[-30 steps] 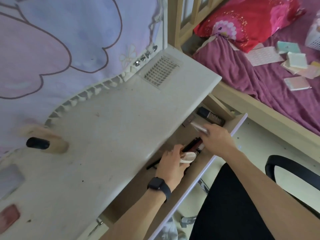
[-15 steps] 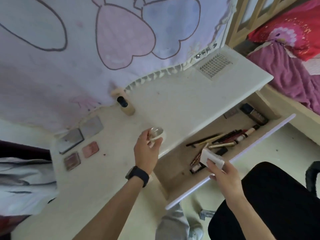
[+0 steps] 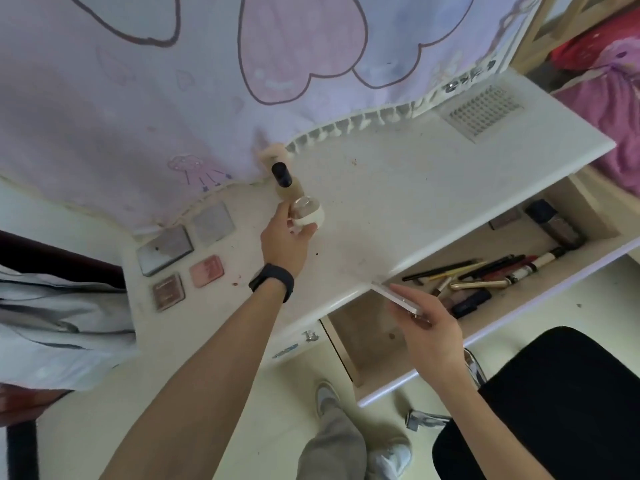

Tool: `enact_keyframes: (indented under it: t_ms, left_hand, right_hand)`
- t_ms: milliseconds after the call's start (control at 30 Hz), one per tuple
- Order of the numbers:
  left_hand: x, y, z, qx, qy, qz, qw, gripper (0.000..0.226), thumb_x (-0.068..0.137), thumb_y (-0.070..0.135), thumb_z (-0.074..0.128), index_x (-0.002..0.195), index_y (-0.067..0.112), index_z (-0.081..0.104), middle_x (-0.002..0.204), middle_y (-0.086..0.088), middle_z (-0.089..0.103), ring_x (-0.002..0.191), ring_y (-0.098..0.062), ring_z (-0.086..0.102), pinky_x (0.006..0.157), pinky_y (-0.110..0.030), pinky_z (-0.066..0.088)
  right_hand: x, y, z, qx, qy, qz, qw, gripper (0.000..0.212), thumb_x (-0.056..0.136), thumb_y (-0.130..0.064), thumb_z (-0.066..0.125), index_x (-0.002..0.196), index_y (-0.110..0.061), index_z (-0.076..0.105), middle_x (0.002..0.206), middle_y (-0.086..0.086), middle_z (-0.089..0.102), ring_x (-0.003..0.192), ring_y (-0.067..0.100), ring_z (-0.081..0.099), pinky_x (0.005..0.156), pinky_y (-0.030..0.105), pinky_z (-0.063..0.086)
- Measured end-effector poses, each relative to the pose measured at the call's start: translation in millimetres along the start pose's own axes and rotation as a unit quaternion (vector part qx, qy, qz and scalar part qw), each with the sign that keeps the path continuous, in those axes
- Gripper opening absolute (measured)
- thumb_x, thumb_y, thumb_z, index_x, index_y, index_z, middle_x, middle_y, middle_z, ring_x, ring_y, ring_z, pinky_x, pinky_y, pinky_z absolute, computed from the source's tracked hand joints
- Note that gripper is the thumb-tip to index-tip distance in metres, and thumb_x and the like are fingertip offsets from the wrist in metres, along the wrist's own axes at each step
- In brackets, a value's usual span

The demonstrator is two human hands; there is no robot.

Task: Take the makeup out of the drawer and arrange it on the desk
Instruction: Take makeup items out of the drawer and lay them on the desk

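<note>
The left hand (image 3: 284, 240) has its grip closed on a small white jar (image 3: 308, 214) with a clear lid, thumb and fingers pinching its sides. The jar is over the back of the surface (image 3: 398, 202), just beside the black-capped bottle (image 3: 284, 180) standing there. Whether its base already touches the surface cannot be told.

The right hand (image 3: 429, 330) grasps a flat white case (image 3: 394, 295) by 1 end. The case's far corner is at the front edge of the surface, above the open drawer (image 3: 374, 327). 4 flat palettes (image 3: 165, 249) lie in 2 rows at the left. Pencils and tubes (image 3: 485, 271) and a dark bottle (image 3: 554, 226) are in the drawer, so the task looks well short of done.

The likeliest slip is at the bottle: it is tall and narrow, and a nudge from the jar or the knuckles could tip it. If the jar is released before its base sits flat, it may roll. The case is held only at its end, so if its corner catches the edge of the surface it could be levered out of the fingers into the drawer or onto the floor.
</note>
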State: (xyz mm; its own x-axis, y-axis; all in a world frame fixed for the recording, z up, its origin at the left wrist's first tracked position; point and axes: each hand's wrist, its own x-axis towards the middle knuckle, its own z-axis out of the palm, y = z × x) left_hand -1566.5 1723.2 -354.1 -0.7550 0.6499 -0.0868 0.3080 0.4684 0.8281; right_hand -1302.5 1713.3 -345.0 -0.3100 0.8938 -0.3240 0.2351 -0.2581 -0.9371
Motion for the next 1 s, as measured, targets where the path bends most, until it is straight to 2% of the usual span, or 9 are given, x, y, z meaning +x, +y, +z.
enact_keyframes:
  t_ms: [167, 300, 367, 533, 667, 733, 833, 900, 1000]
  left_hand:
    - [7, -4, 2, 0.008, -0.007, -0.001, 1.0, 0.039, 0.084, 0.023, 0.076, 0.117, 0.03, 0.057, 0.103, 0.014, 0.063, 0.095, -0.01, 0.06, 0.086, -0.027, 0.052]
    - [-12, 0, -6, -0.052, 0.038, -0.027, 0.998, 0.055, 0.081, 0.016, 0.079, 0.127, 0.026, 0.051, 0.117, 0.013, 0.059, 0.099, -0.001, 0.058, 0.084, -0.016, 0.049]
    - [-37, 1, -14, -0.086, 0.063, -0.043, 0.993, 0.041, 0.083, 0.02, 0.076, 0.118, 0.028, 0.055, 0.111, 0.017, 0.062, 0.094, 0.002, 0.061, 0.076, -0.012, 0.049]
    - [-85, -7, -37, -0.152, -0.235, -0.153, 0.948, 0.023, 0.077, 0.049, 0.07, 0.097, 0.037, 0.072, 0.093, 0.013, 0.074, 0.078, -0.004, 0.066, 0.061, -0.014, 0.049]
    - [-92, -17, -52, -0.122, -0.305, -0.148, 0.933, 0.017, 0.085, 0.036, 0.076, 0.101, 0.04, 0.072, 0.081, 0.007, 0.074, 0.069, -0.003, 0.063, 0.057, -0.017, 0.046]
    - [-90, -23, -60, -0.151, -0.298, -0.167, 0.928, 0.02, 0.088, 0.021, 0.075, 0.102, 0.035, 0.073, 0.079, 0.003, 0.073, 0.066, -0.007, 0.062, 0.059, -0.02, 0.048]
    - [-87, -35, -79, -0.218, -0.23, -0.212, 0.924, 0.022, 0.089, 0.01, 0.072, 0.107, 0.022, 0.073, 0.083, -0.012, 0.066, 0.063, -0.011, 0.059, 0.065, -0.02, 0.051]
    - [-87, -44, -94, -0.237, -0.174, -0.227, 0.928, 0.022, 0.09, 0.01, 0.071, 0.111, 0.019, 0.072, 0.082, -0.012, 0.062, 0.062, -0.011, 0.058, 0.068, -0.019, 0.053]
    - [-88, -55, -112, -0.234, -0.126, -0.231, 0.936, 0.022, 0.09, 0.017, 0.073, 0.11, 0.024, 0.071, 0.08, 0.004, 0.074, 0.064, -0.01, 0.064, 0.07, -0.018, 0.054]
  right_hand:
    - [6, 1, 10, -0.128, 0.005, -0.118, 0.985, 0.043, 0.084, 0.006, 0.074, 0.114, -0.026, 0.077, 0.126, -0.011, 0.065, 0.115, 0.007, 0.062, 0.092, 0.039, 0.057]
    - [4, 12, 15, -0.202, 0.017, -0.222, 0.954, 0.065, 0.074, 0.025, 0.064, 0.118, -0.021, 0.076, 0.135, 0.006, 0.061, 0.123, 0.027, 0.058, 0.086, 0.049, 0.058]
    - [1, 16, 18, -0.233, 0.023, -0.268, 0.934, 0.063, 0.073, 0.026, 0.065, 0.116, -0.018, 0.078, 0.134, 0.011, 0.06, 0.121, 0.032, 0.058, 0.083, 0.052, 0.058]
    - [0, 23, 34, -0.273, 0.03, -0.326, 0.904, 0.042, 0.081, 0.013, 0.069, 0.112, -0.013, 0.079, 0.128, 0.016, 0.063, 0.112, 0.033, 0.064, 0.077, 0.045, 0.062]
    - [-1, 15, 57, -0.257, 0.005, -0.35, 0.901, 0.028, 0.092, -0.021, 0.057, 0.109, -0.015, 0.079, 0.128, 0.007, 0.061, 0.107, 0.023, 0.064, 0.077, 0.029, 0.057]
    - [-2, 16, 67, -0.263, -0.022, -0.34, 0.903, 0.026, 0.09, -0.013, 0.067, 0.113, -0.015, 0.077, 0.133, 0.011, 0.059, 0.112, 0.018, 0.059, 0.08, 0.026, 0.054]
    - [-2, 13, 78, -0.247, -0.057, -0.224, 0.941, 0.06, 0.087, 0.008, 0.066, 0.133, -0.029, 0.062, 0.14, 0.0, 0.057, 0.118, -0.005, 0.054, 0.088, 0.014, 0.05]
    - [-3, 5, 88, -0.143, -0.082, -0.088, 0.982, 0.062, 0.093, -0.001, 0.062, 0.131, -0.048, 0.05, 0.126, -0.023, 0.065, 0.108, -0.005, 0.065, 0.085, 0.016, 0.054]
    - [1, -6, 115, -0.052, -0.133, 0.021, 0.99, 0.042, 0.095, -0.027, 0.07, 0.124, -0.05, 0.051, 0.109, -0.02, 0.073, 0.089, 0.008, 0.074, 0.074, 0.024, 0.059]
